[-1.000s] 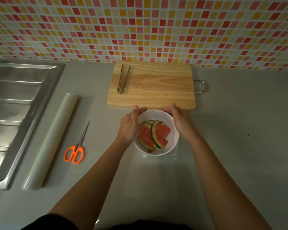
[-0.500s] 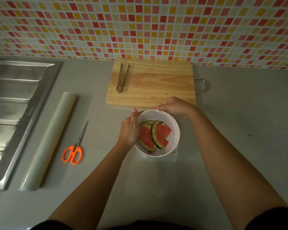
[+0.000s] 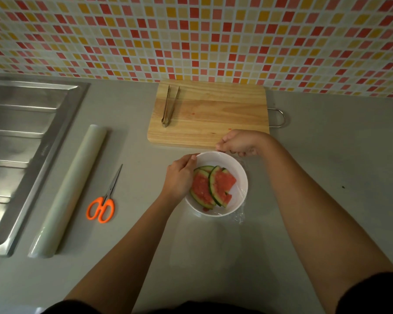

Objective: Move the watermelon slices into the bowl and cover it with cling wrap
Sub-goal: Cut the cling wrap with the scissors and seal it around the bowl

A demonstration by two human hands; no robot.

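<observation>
A white bowl (image 3: 240, 172) sits on the grey counter (image 3: 327, 177), just off the near edge of the wooden cutting board (image 3: 213, 114), with the watermelon slices (image 3: 210, 186) lying overlapped inside it, rinds curving toward the left. A sheet of cling wrap (image 3: 240, 217) lies over the bowl, its loose edge crumpled on the counter at the bowl's five o'clock. The left hand (image 3: 179, 177) is at the rim's ten o'clock, thumb and fingers curled and pinching the film there. The right hand (image 3: 241, 143) is at about one o'clock, fingers curled, nipping the film against the far rim. Metal tongs (image 3: 169, 106) lie on the board's left part. Out at the bowl's nine o'clock lie orange-handled scissors (image 3: 102, 200), then a roll of wrap (image 3: 68, 191), then the steel sink (image 3: 21, 155).
</observation>
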